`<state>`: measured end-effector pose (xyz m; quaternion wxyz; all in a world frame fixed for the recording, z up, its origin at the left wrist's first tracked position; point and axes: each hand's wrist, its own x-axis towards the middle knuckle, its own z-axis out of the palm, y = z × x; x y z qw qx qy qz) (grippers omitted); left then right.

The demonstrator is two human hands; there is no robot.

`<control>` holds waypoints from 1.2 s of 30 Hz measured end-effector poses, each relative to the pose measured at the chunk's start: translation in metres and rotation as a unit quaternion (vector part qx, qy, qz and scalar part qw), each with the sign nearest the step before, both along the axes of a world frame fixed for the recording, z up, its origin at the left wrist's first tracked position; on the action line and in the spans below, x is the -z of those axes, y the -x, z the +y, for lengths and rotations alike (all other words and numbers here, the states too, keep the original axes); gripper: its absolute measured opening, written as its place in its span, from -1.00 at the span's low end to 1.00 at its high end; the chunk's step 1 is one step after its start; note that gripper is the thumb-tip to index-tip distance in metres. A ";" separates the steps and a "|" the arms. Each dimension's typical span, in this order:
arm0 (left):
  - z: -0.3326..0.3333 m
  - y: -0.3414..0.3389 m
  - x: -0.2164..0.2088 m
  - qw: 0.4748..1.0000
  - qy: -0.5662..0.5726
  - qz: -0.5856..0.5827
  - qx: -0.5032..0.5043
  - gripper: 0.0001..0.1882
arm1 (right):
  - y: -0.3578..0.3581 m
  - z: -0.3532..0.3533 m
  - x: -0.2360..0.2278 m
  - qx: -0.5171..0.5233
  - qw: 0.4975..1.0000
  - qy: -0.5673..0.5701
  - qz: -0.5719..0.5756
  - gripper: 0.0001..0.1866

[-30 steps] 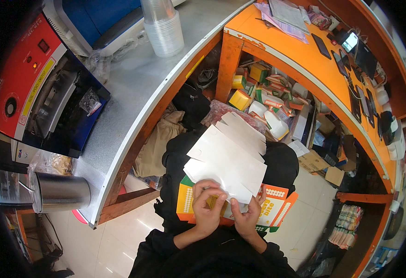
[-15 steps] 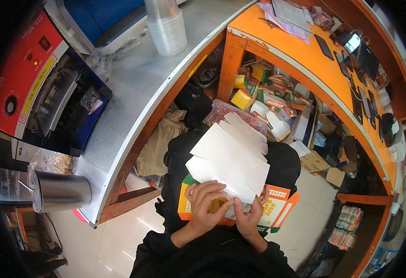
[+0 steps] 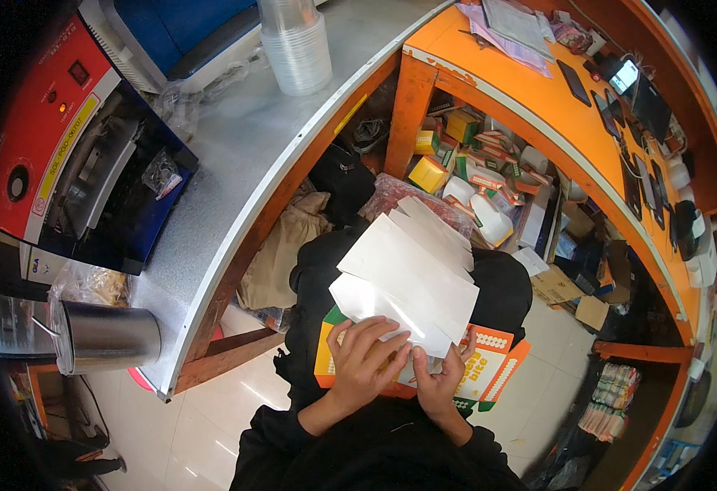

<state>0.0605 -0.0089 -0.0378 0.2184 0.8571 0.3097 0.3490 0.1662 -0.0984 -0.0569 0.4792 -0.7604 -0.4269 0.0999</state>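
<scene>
A fanned stack of flat white paper bags (image 3: 414, 266) lies over my lap on top of flat orange cartons (image 3: 489, 360). My left hand (image 3: 366, 360) presses on the near end of the stack, fingers spread over the lowest bag. My right hand (image 3: 440, 385) grips the stack's near right corner from below. Dark sleeves cover both forearms.
A grey counter (image 3: 236, 164) curves on my left, holding a red and blue machine (image 3: 56, 139), stacked clear plastic cups (image 3: 297, 45) and a steel cup (image 3: 109, 335). An orange desk (image 3: 538, 90) with phones and papers curves right, small boxes (image 3: 456, 155) crowded beneath it.
My left hand has slid right across the near end of the white bags, its fingers spreading wider. The stack has hardly shifted.
</scene>
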 end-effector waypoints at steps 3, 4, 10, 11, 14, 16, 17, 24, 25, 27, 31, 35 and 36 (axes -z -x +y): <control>0.002 0.002 0.007 0.999 -0.044 -0.003 0.022 -0.78 | 0.000 -0.001 0.001 -0.004 1.000 0.008 -0.010 -0.77; 0.003 0.001 0.009 0.999 -0.043 -0.007 0.021 -0.79 | 0.000 -0.001 0.002 -0.008 1.000 0.004 -0.011 -0.77; 0.002 -0.003 0.016 0.999 -0.009 -0.037 0.006 -0.83 | 0.000 -0.001 0.001 -0.027 0.999 0.032 -0.022 -0.76; 0.002 -0.004 0.017 0.999 -0.004 -0.046 0.003 -0.83 | 0.000 0.000 0.000 -0.027 0.999 0.029 -0.021 -0.76; 0.001 -0.007 0.016 0.998 0.004 -0.064 -0.005 -0.84 | 0.001 0.001 -0.003 -0.028 0.999 0.015 -0.020 -0.77; 0.001 -0.008 0.016 0.997 0.008 -0.071 -0.010 -0.85 | 0.001 0.002 -0.004 -0.026 0.999 0.010 -0.023 -0.77; 0.001 -0.008 0.016 0.997 0.010 -0.074 -0.013 -0.85 | 0.002 0.002 -0.005 -0.025 0.999 0.011 -0.027 -0.78; 0.000 -0.010 0.016 0.996 0.017 -0.085 -0.029 -0.85 | 0.002 0.001 -0.003 -0.031 0.999 0.021 -0.024 -0.78; 0.000 -0.010 0.017 0.996 0.009 -0.089 -0.030 -0.85 | 0.002 0.001 -0.002 -0.030 0.999 0.018 -0.016 -0.78; 0.001 -0.010 0.018 0.995 0.015 -0.092 -0.035 -0.85 | 0.002 0.000 -0.001 -0.032 0.999 0.025 -0.014 -0.77; 0.002 -0.010 0.020 0.993 0.002 -0.113 -0.038 -0.86 | 0.004 -0.002 0.002 -0.028 0.999 0.023 -0.009 -0.76; 0.002 -0.010 0.021 0.991 -0.007 -0.124 -0.043 -0.86 | 0.005 -0.003 0.005 -0.033 0.999 0.022 0.000 -0.76; 0.003 -0.010 0.021 0.991 0.001 -0.126 -0.048 -0.86 | 0.005 -0.003 0.006 -0.033 0.999 0.024 0.000 -0.76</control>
